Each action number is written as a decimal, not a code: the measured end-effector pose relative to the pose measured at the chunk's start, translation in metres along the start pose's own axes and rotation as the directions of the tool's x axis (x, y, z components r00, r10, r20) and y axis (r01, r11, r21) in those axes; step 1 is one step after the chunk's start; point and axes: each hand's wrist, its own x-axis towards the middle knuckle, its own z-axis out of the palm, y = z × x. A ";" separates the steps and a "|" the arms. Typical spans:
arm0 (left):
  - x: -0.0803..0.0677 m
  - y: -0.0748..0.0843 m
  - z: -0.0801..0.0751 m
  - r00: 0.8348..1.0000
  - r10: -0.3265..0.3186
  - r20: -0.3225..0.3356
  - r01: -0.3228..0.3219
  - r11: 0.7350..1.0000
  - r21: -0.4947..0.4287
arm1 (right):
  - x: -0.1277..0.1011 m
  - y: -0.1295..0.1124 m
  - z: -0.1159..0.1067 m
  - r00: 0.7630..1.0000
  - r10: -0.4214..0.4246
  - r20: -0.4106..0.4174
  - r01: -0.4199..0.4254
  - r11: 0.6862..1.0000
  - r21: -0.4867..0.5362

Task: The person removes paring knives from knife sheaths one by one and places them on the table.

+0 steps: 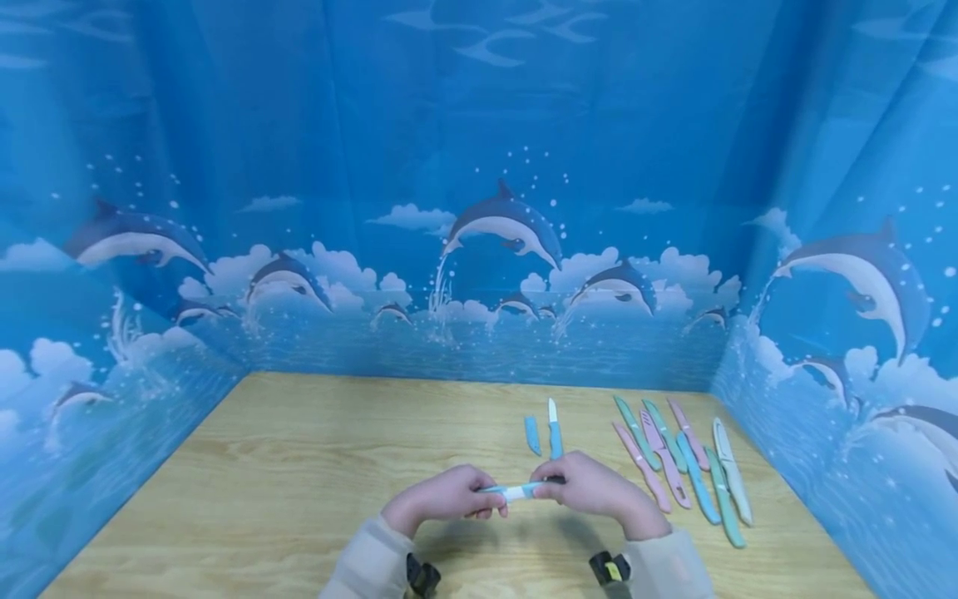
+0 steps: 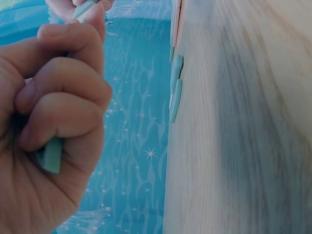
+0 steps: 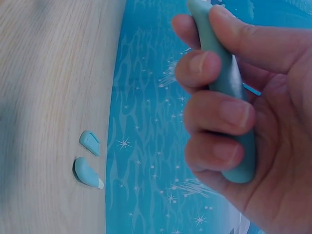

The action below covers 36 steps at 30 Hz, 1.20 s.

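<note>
In the head view, my left hand [image 1: 452, 492] and right hand [image 1: 591, 489] meet over the table, with a small knife held level between them. Its white blade [image 1: 515, 493] shows between the fingers. The right hand curls round the knife's blue-green handle [image 3: 216, 41], thumb near its upper end. A matching blade sheath [image 2: 51, 157] is gripped in the left hand, its end poking out below the curled fingers. Just beyond the hands lie an unsheathed knife [image 1: 555, 437] with a blue handle and white blade, and a loose blue sheath [image 1: 532, 435] on its left.
Several pink, green and blue knives lie in a loose group on the right of the wooden table [image 1: 299, 466], with a pale green knife [image 1: 737, 487] at their outer side. A blue dolphin-print curtain [image 1: 479, 333] borders the back and sides.
</note>
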 end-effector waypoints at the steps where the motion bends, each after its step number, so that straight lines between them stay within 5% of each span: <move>1: 0.000 0.000 0.000 1.000 -0.001 0.000 0.001 1.000 0.001 | 0.000 0.000 0.000 1.000 0.001 0.001 -0.001 1.000 0.002; 36: -0.001 0.002 0.000 1.000 0.002 -0.007 -0.002 1.000 0.018 | -0.001 0.001 -0.001 0.999 0.036 0.006 -0.037 0.999 0.027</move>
